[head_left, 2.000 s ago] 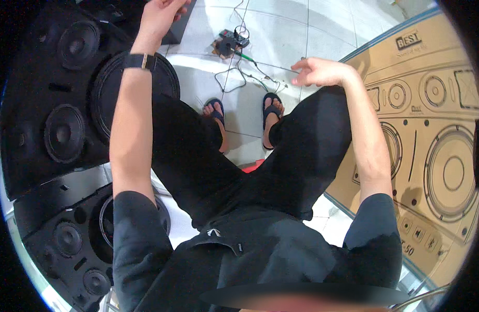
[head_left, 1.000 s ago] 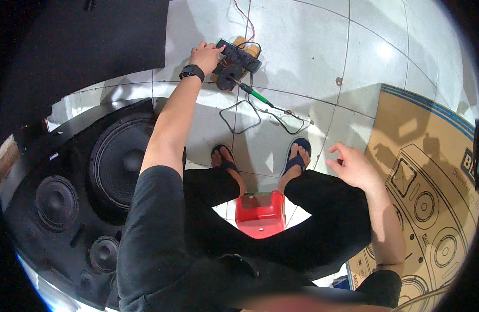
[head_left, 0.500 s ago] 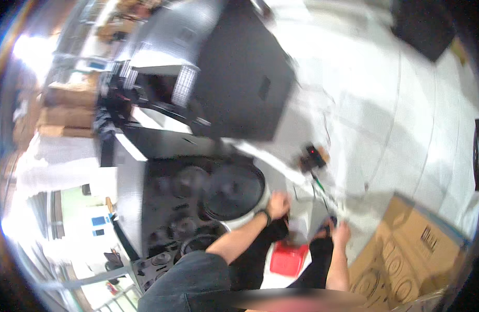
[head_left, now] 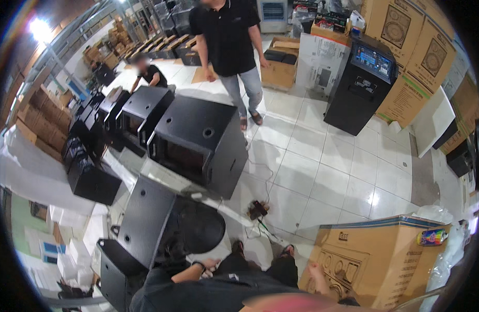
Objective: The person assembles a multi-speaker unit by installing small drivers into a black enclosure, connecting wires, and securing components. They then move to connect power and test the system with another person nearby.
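Observation:
My left hand [head_left: 211,266] is beside a black speaker cabinet [head_left: 146,210] that lies on its back, just below its large round cone [head_left: 203,229]. Its fingers are curled; whether something small sits in them is hidden. Near a big cardboard box [head_left: 364,244] printed with speaker outlines, my right hand [head_left: 316,270] hangs with its fingers loosely closed and nothing visible in it. A small dark device [head_left: 257,209] with cables lies on the tiles ahead of my feet.
Several black speaker cabinets [head_left: 198,143] stand in a row at the left. A person [head_left: 224,41] in dark clothes stands ahead; another person [head_left: 151,75] crouches farther back. A tall black speaker with a lit panel [head_left: 359,88] and stacked cartons [head_left: 400,52] occupy the far right.
My view has swung up and widened, bringing two people and the far cartons into sight. My hands now appear lower and farther apart; the red seat is out of sight.

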### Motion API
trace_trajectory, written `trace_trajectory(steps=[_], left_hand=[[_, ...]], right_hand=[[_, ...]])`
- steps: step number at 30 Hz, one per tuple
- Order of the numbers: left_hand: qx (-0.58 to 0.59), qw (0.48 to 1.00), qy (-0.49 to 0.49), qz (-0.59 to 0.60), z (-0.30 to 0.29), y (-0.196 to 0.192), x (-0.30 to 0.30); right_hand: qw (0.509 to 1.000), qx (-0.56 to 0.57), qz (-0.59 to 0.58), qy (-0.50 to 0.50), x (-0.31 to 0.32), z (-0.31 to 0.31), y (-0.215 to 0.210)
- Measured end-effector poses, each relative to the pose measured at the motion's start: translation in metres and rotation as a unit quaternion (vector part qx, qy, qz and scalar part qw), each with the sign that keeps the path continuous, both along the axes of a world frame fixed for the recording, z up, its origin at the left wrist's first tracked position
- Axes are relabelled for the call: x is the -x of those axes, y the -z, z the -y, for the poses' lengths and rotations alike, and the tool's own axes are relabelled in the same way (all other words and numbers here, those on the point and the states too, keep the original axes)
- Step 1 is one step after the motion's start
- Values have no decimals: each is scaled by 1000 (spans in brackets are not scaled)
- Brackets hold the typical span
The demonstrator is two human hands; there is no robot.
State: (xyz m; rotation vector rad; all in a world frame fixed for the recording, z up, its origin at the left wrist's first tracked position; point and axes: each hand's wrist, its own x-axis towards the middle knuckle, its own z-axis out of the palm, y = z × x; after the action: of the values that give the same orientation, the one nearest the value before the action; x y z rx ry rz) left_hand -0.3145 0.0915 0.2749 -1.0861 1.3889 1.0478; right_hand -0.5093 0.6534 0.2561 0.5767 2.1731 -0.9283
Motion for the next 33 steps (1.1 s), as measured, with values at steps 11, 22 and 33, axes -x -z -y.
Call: trace_trajectory(steps=[11, 22, 33], left_hand=[[184, 954, 182, -149, -174, -35, 85], [180, 967, 86, -161, -205, -73, 176], [128, 976, 145, -97, -194, -25, 232]], right_hand=[[980, 183, -3, 79, 124, -124, 0], [995, 78, 51, -40, 236, -127, -67], [971, 167, -9, 173, 292, -83, -151]])
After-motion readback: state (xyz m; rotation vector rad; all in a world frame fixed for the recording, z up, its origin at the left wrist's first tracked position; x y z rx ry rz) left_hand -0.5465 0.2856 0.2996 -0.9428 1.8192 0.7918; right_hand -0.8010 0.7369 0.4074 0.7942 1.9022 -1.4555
